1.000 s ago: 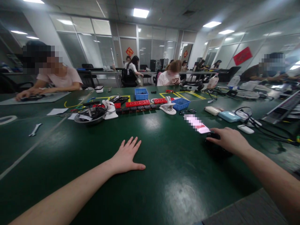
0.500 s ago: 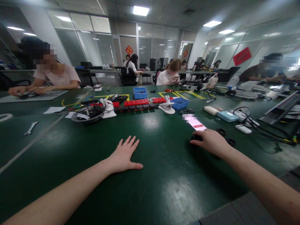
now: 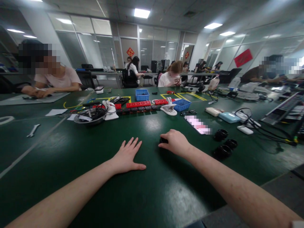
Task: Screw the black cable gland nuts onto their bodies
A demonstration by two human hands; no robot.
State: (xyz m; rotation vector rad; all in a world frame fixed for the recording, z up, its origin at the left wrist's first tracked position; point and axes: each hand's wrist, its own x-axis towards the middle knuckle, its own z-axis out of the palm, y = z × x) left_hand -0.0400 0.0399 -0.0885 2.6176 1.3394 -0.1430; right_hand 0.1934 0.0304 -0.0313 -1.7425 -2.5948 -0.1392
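Note:
My left hand (image 3: 129,157) lies palm down on the green tabletop (image 3: 152,193), fingers spread, holding nothing. To its right, my right hand (image 3: 175,141) has its thumb and fingers closed around a small black round part (image 3: 163,140), mostly hidden by the fingers. Whether that part touches the table I cannot tell. Several black cylindrical parts (image 3: 222,151) of a similar look stand grouped to the right of my right forearm. Behind them lies a phone (image 3: 197,124) with a lit pink screen.
Farther back stand a bowl of cables (image 3: 89,117), a row of red and black blocks (image 3: 139,104), a white clamp-like stand (image 3: 169,109) and blue bins (image 3: 181,104). A wrench (image 3: 34,130) lies left. At right are a light-blue case (image 3: 229,117) and cables. Other people sit around.
My right hand has moved left from beside the phone, carrying the black part toward my left hand. The other black parts now show fully. My left hand has stayed in place.

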